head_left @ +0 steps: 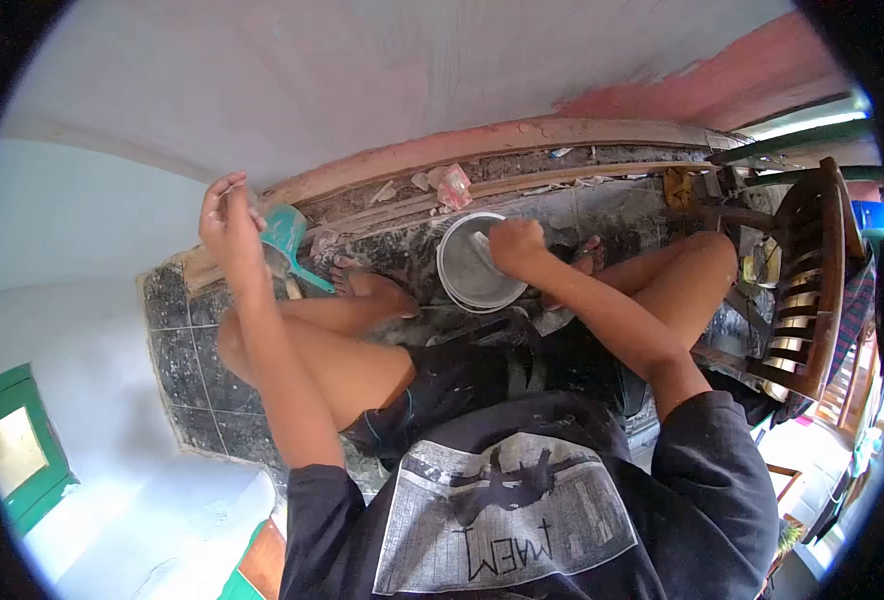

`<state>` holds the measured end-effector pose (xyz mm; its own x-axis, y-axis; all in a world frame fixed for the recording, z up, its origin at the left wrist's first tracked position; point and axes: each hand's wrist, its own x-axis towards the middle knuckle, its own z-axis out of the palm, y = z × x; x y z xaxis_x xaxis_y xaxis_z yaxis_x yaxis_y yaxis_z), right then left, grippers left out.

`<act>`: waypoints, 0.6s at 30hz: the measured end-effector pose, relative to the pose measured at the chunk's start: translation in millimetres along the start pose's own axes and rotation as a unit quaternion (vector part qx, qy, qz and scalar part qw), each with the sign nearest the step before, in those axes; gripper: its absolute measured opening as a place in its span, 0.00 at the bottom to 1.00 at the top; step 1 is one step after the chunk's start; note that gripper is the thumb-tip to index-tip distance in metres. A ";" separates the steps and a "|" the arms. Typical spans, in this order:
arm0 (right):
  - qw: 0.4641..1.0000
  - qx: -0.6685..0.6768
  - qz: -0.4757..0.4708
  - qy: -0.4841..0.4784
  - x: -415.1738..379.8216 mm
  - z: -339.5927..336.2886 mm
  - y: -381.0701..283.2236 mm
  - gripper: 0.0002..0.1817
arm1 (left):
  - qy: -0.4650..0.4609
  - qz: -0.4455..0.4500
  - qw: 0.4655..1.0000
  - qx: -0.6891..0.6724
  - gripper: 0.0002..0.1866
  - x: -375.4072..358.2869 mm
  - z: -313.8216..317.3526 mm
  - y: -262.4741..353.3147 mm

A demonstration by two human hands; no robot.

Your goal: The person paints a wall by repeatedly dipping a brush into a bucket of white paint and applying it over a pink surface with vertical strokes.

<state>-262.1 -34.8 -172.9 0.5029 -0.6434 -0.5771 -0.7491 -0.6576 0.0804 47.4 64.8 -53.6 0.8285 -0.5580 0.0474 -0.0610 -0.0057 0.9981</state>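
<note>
The right hand is reaching down into a white bucket, fingers clenched around what looks like the handle of a tool whose flat pale blade is lying against the bucket's inner wall; the tool is too blurred to name for certain. The left hand is lifted toward the pale wall, fingers pinched together at the tips; whether it is holding anything small I cannot tell. A teal scoop is resting just beside the left wrist, its handle pointing back toward the person's foot.

The bucket is sitting on the dark tiled floor between the person's bent knees, directly in front of the body and far nearer the right hand than the left. It is lying below and to the right of the raised left hand, with the scoop and the foot in between.

Past the bucket, a strip of broken rubble is running along the foot of the wall, its long axis crossing the view from left to right. A wooden chair is standing off to the right.
</note>
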 end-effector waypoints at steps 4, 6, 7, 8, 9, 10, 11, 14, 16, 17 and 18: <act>1.000 0.010 0.010 0.002 -13.2 -15.5 16.3 0.11 | 0.003 0.005 1.000 -0.003 0.08 -2.1 -2.5 6.4; 1.000 0.008 0.019 0.008 2.3 3.4 5.5 0.10 | 0.003 0.008 1.000 -0.012 0.07 0.4 2.7 10.7; 1.000 0.008 0.022 0.012 14.1 19.0 -1.3 0.10 | 0.001 0.008 1.000 -0.021 0.06 1.9 6.3 9.3; 0.999 0.010 0.014 0.028 27.4 42.5 -7.5 0.10 | -0.001 0.007 1.000 -0.030 0.06 3.2 9.3 7.8; 0.999 0.012 0.006 0.045 41.8 69.9 -15.2 0.10 | -0.005 0.013 1.000 -0.026 0.06 3.8 12.9 6.7; 0.998 0.014 -0.002 0.060 41.7 72.5 -21.1 0.10 | -0.008 0.016 1.000 -0.022 0.06 3.1 16.9 4.5; 0.999 0.002 -0.007 0.049 42.7 74.7 -22.5 0.10 | -0.012 0.020 1.000 -0.017 0.06 3.6 19.8 1.3; 1.000 0.004 -0.015 0.024 31.3 63.8 -21.8 0.10 | -0.016 0.010 1.000 0.003 0.06 1.2 21.1 1.1; 0.998 0.051 -0.001 0.021 -2.5 20.5 -1.0 0.11 | -0.013 0.007 1.000 0.010 0.06 -1.8 19.5 2.5; 0.999 0.045 -0.004 0.012 -18.6 0.8 11.3 0.11 | -0.016 0.007 1.000 0.011 0.06 -2.2 15.8 3.6; 0.999 0.039 -0.006 0.004 -33.8 -19.0 24.9 0.11 | -0.020 0.009 1.000 0.012 0.06 -2.3 13.7 4.4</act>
<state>-289.5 -36.9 -135.9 0.5152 -0.6398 -0.5703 -0.7747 -0.6323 0.0094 37.6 54.7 -49.8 0.8048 -0.5902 0.0624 -0.0882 -0.0150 0.9960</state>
